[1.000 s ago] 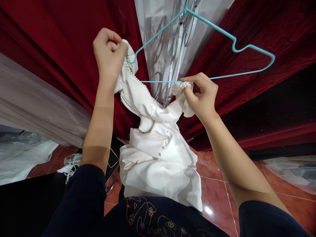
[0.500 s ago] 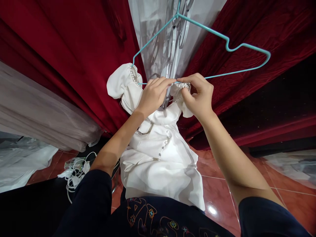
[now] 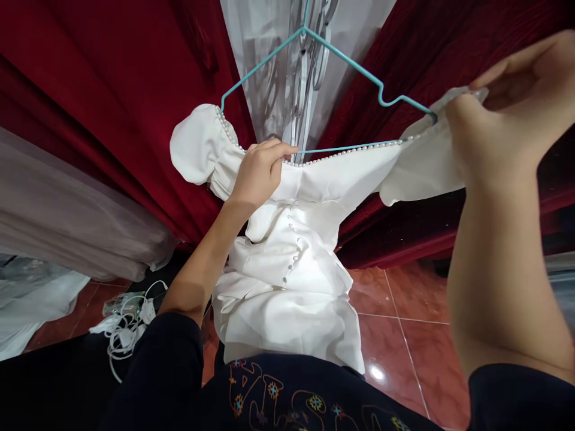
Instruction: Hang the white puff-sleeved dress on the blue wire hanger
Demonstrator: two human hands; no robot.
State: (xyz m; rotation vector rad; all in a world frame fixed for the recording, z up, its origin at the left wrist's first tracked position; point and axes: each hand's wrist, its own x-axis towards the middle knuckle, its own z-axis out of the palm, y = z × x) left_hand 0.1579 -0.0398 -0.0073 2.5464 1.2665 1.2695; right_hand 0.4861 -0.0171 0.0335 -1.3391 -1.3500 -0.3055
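Note:
A white dress (image 3: 287, 257) with a pearl-trimmed neckline and a row of small buttons lies along the front of my body. A light-blue clothes hanger (image 3: 345, 58) runs inside its neckline, with the left puff sleeve (image 3: 193, 143) over one end. My left hand (image 3: 260, 170) is closed around the hanger's lower bar by the neckline; whether it pinches fabric too is hidden. Out at the right, my right hand (image 3: 507, 120) grips the other sleeve (image 3: 426, 161), stretched over the hanger's right end. The pearl edge is pulled taut between both hands.
Dark red curtains (image 3: 121, 78) hang on both sides, with a white metal stand (image 3: 299, 90) between them. At lower left, tangled white cables (image 3: 128, 332) lie on a black surface. Sheer fabric (image 3: 67, 209) hangs at left above red floor tiles (image 3: 390, 341).
My right hand has moved far right and up, drawing the sleeve over the hanger's right end. The neckline has straightened. My left hand and the hanger have shifted slightly left.

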